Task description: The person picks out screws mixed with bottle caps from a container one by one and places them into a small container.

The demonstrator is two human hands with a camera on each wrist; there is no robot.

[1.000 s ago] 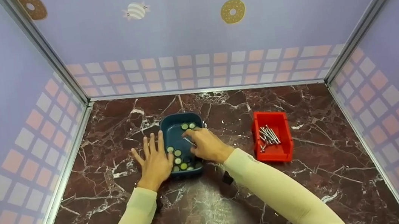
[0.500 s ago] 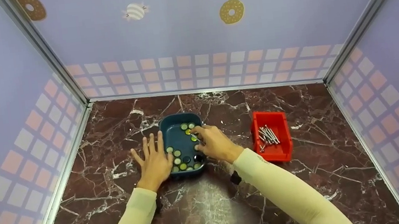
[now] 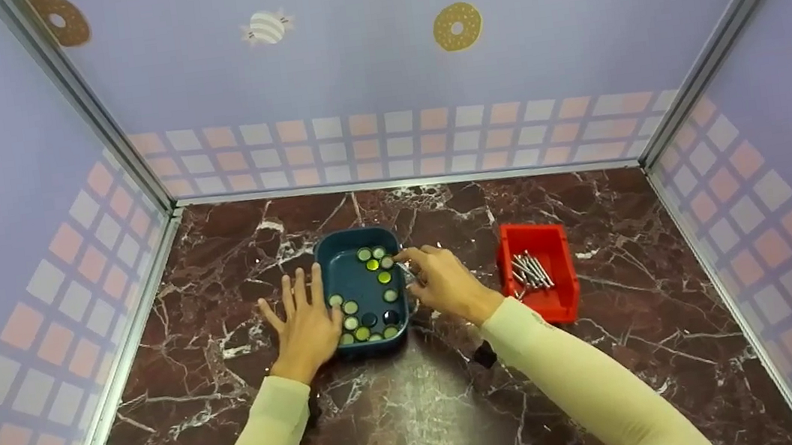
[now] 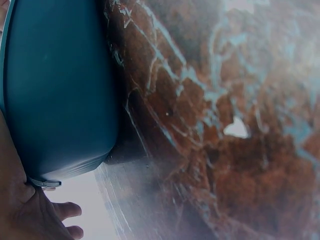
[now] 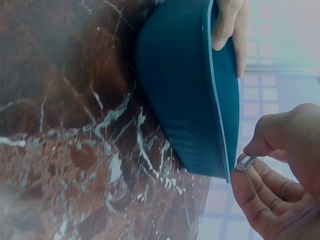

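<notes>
A dark blue plastic basin holds several small round discs in green, yellow, pale and black. My left hand lies with fingers spread along the basin's left rim, its thumb over the edge. At the right rim, my right hand pinches a slim silver bolt between thumb and fingers. The right wrist view shows the bolt's round metal end sticking out of the pinch, close beside the basin rim; the rest is hidden by the fingers.
To the right stands a red plastic bin with several silver bolts lying in it. Everything sits on a dark red marbled surface. Purple patterned walls enclose the back and both sides.
My right hand has moved right, from over the basin's middle to its right rim, still pinching the bolt. More discs on the right now show. The left hand stays put.
</notes>
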